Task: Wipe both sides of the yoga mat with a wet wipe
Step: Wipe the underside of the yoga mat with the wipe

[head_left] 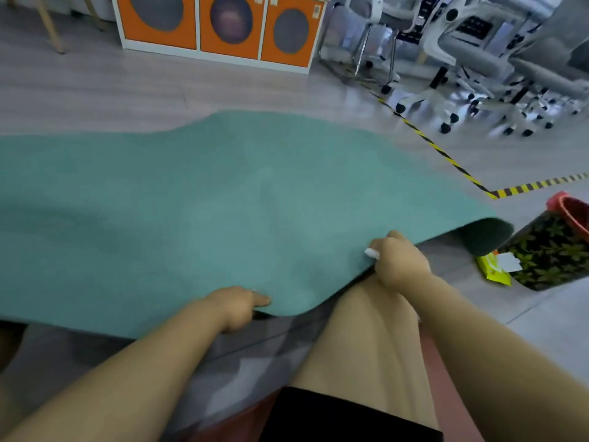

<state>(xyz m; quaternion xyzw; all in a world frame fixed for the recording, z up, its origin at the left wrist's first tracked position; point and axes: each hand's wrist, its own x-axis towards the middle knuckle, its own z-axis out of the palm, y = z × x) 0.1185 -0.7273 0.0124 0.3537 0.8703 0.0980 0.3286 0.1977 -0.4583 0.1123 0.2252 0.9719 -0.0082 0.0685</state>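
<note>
Head view: your left hand (237, 306) and right hand (398, 261) both pinch the near long edge of the teal yoga mat (191, 202), lifted off the floor (95, 87). Its long axis runs left to right, stretching away ahead of both hands. A crumpled wet wipe (371, 252) sits in your right hand, nearer the curled end.

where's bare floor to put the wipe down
Bare floor lies between the mat and the orange cabinet. Crowded: chairs, and the wipes pack beside the patterned bin.
</note>
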